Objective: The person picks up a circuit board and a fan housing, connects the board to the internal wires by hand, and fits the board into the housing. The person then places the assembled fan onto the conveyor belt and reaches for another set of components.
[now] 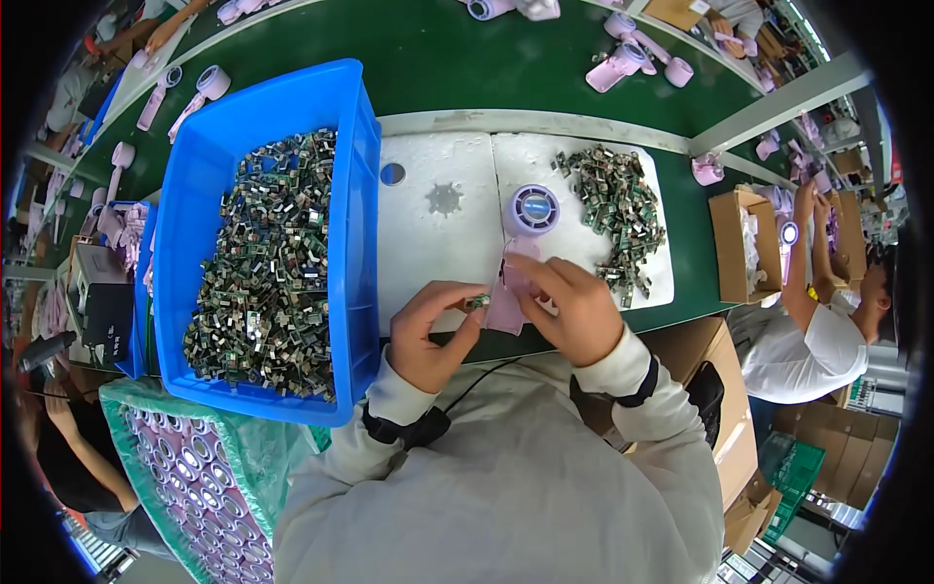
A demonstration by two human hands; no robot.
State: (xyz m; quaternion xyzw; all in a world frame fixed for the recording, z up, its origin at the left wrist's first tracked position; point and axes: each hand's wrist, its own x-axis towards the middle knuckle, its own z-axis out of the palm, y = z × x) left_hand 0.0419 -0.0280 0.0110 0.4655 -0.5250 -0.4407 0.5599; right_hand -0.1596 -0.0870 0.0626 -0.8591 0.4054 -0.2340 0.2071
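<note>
A small handheld fan lies in front of me on the white foam board (428, 253), with its round purple head (533, 210) pointing away and its translucent pink handle (505, 310) toward me. Between the thumb and fingers of my left hand (431, 331) is a small green circuit board (477, 303), held just left of the handle. My right hand (576, 310) grips the handle from the right, index finger and thumb bent over it. A thin dark wire shows by those fingertips; whether they pinch it is unclear. Loose circuit boards (623, 209) are heaped on the foam's right side.
At left stands a deep blue bin (355, 243) full of circuit boards. Several pink fan parts (623, 66) lie across the green bench (467, 73). A cardboard box (730, 243) is at right, near a co-worker (808, 350). Lower left, a green-lined crate (243, 457) holds round pink parts.
</note>
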